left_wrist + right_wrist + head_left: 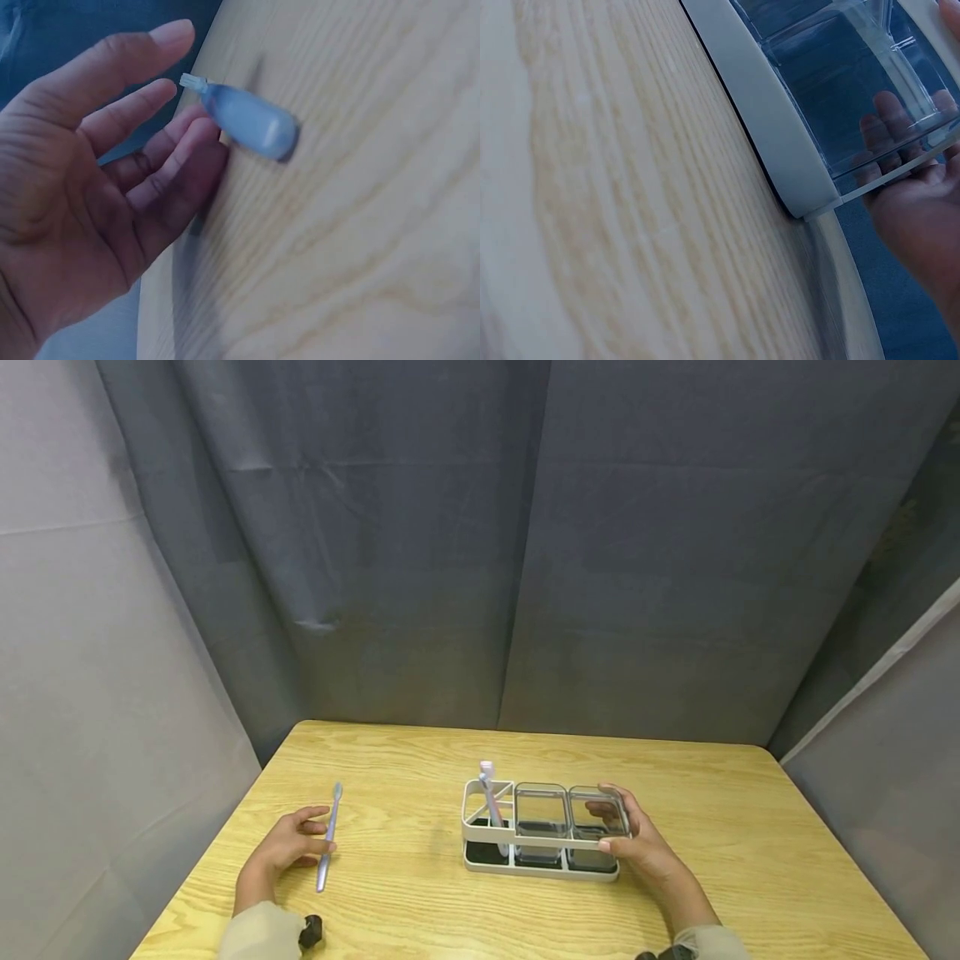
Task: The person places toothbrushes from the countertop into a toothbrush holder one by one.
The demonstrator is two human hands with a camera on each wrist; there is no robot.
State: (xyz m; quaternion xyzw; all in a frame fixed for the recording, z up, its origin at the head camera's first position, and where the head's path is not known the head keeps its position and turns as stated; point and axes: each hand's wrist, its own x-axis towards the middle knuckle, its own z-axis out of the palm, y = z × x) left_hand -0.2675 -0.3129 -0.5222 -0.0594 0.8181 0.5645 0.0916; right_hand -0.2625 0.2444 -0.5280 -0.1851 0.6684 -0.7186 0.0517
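Note:
A light purple toothbrush (328,852) lies on the left part of the table, bristle end away from me. My left hand (287,842) is right beside it, with thumb and fingers spread apart and bent a little. In the left wrist view the toothbrush (251,124) appears end-on just past the fingertips, not pinched. My right hand (633,839) grips the right end of a white toothbrush holder (540,841), thumb in front and fingers behind. The fingers show through a clear cup (840,82) in the right wrist view. Toothbrushes (491,802) stand leaning in the holder's left compartment.
Two clear cups sit in the holder, the nearer to the middle one (542,806) beside the toothbrush compartment. The wooden table (405,910) has rounded back corners. Grey curtains (420,568) hang behind it and at both sides.

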